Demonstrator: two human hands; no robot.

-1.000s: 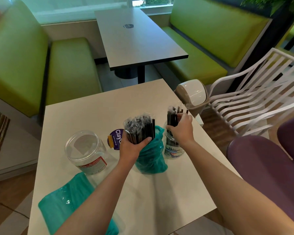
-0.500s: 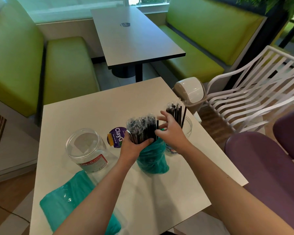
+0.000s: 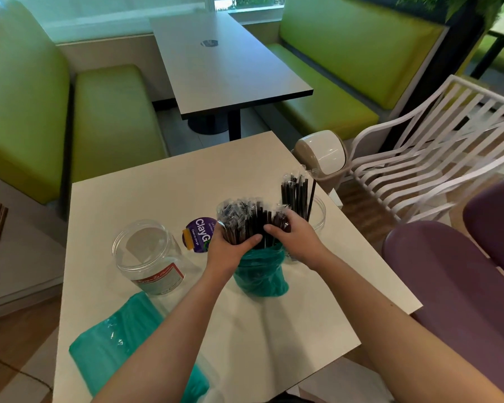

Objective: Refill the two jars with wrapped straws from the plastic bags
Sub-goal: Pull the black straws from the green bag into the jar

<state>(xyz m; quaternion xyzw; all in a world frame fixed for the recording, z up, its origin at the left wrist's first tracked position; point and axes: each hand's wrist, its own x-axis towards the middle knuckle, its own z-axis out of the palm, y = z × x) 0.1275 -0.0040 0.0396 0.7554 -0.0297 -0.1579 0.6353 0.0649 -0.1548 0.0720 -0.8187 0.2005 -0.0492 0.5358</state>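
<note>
Right hand [image 3: 298,242] has come back from the far jar [image 3: 317,212] onto the straw bundle [image 3: 245,219], fingers pinching straws. Left hand [image 3: 230,251] grips the bundle above the teal bag [image 3: 259,274], thumb just beside the right fingertips.

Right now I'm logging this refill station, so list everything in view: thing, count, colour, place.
table: one, cream, foreground
empty jar: one, clear, table left
jar with straws: one, clear, table right
straw bundle: one, black in clear wrap, standing in upright bag
upright bag: one, teal, table centre
flat bag: one, teal, near-left edge
round label: one, purple, between empty jar and bundle
far table: one, dark grey, behind
benches: two, green, flanking far table
bin: one, white-beige, beyond right edge
slatted chair: one, white, right
left hand: grips bundle
right hand: fingers on bundle
</note>
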